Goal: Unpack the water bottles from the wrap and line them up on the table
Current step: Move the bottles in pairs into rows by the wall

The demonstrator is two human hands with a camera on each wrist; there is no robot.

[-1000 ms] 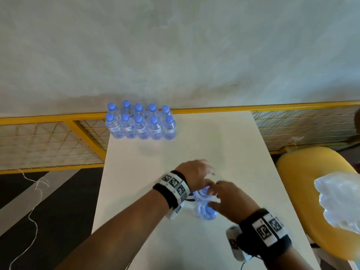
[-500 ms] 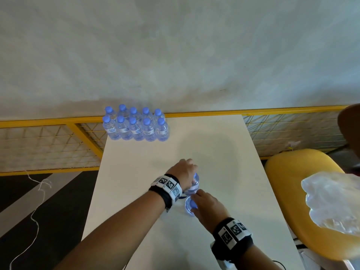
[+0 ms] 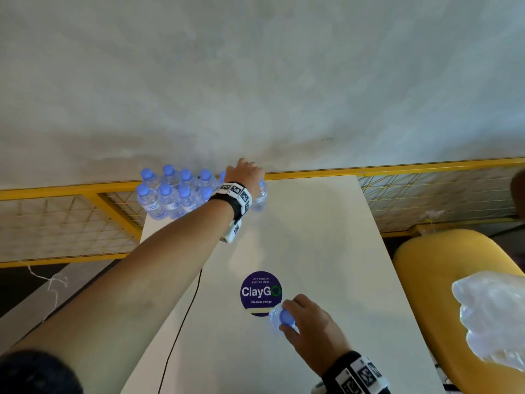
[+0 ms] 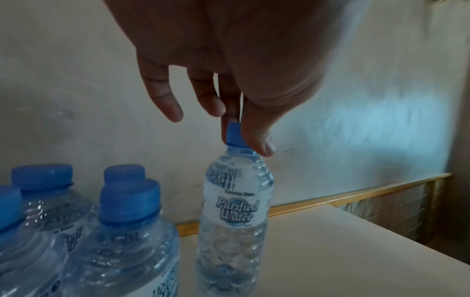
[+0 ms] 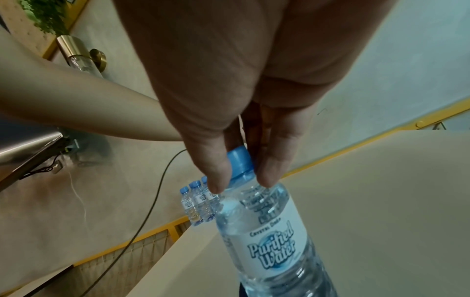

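Left hand pinching cap of upright bottle at far edge of table, just right of bottle group. Right hand pinching cap of second bottle near ClayGo sticker. Risks: cap-only pinch letting bottle swing or slip; careless set-down toppling neighbours.

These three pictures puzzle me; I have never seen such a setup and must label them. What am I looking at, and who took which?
No machine here: a person wears three cameras, one on the head and one on each wrist. The head view looks down on a white table. At its far end stands a group of bottles. The left hand reaches there and pinches the cap of a bottle standing upright beside the group, as the left wrist view shows. Nearer, the right hand pinches the cap of another bottle, by a round sticker. Crumpled wrap lies on a yellow chair.
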